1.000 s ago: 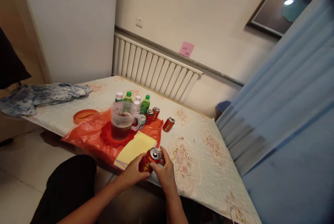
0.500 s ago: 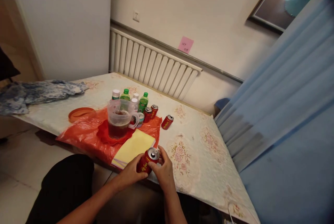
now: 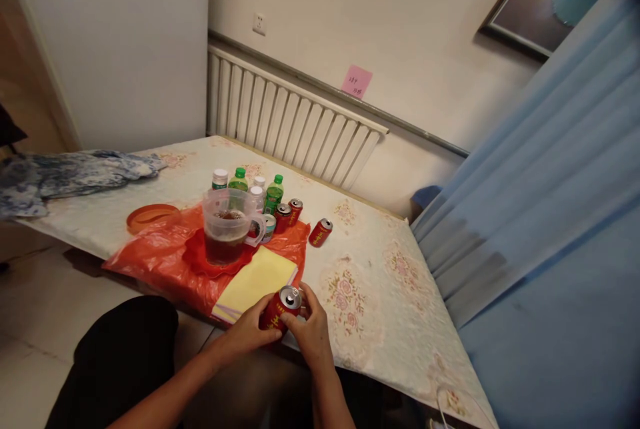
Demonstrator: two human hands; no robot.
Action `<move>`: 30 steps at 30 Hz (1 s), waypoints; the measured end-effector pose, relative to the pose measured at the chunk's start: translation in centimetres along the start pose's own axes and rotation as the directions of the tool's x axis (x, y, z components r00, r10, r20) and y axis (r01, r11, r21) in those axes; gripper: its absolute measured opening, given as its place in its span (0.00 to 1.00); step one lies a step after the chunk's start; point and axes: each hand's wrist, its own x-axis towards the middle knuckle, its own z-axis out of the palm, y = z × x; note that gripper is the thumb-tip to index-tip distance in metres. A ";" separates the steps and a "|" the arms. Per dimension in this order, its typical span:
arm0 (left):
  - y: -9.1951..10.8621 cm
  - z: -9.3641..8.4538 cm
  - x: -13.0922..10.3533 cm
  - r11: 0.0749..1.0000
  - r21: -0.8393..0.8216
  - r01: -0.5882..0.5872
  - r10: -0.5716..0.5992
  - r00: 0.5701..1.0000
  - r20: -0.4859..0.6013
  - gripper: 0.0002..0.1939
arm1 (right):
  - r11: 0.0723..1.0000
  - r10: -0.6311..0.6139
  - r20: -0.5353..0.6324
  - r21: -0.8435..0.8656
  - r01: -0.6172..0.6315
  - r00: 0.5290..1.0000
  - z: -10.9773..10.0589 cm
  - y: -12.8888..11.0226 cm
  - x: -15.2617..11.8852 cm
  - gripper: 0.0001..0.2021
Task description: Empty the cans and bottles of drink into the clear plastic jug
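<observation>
Both of my hands are wrapped round a red drink can with yellow lettering, held near the front edge of the table. My left hand grips its left side, and my right hand closes round the right side with the thumb across the front. A dark opening shows in the silver top. Just beyond the can lies a yellow sheet or pad. Behind that, a clear plastic pitcher of brown liquid stands on a red scalloped dish.
A red plastic bag lies under the dish. Green-capped bottles, white-capped bottles and red cans stand behind the pitcher. One can stands apart. An orange lid lies left on the flowered tablecloth.
The view has shifted slightly. Both hands keep their hold on the can, which sits almost where it was.
</observation>
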 end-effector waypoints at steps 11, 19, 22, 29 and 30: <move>-0.5 -0.5 0.0 0.999 0.011 0.041 -0.041 0.999 0.018 0.35 | 0.996 0.090 0.029 -0.026 -0.089 0.996 0.6 0.2 0.1 0.34; -0.7 -0.8 -0.1 0.998 -0.039 0.040 -0.039 0.999 0.024 0.35 | 0.997 0.076 0.037 -0.009 -0.076 0.996 0.7 0.0 0.0 0.34; -1.0 -0.9 0.0 0.997 -0.076 0.033 -0.031 0.999 0.025 0.35 | 0.997 0.072 0.052 0.002 -0.072 0.996 0.6 -0.3 0.0 0.35; -1.3 -1.0 -0.1 0.994 -0.106 0.020 -0.018 1.000 0.022 0.36 | 0.997 0.066 0.088 0.036 -0.070 0.994 0.6 0.2 -0.2 0.37; -1.2 -1.0 -0.1 0.994 -0.104 0.019 -0.016 1.000 0.022 0.36 | 0.997 0.061 0.089 0.039 -0.065 0.994 0.6 0.3 -0.2 0.37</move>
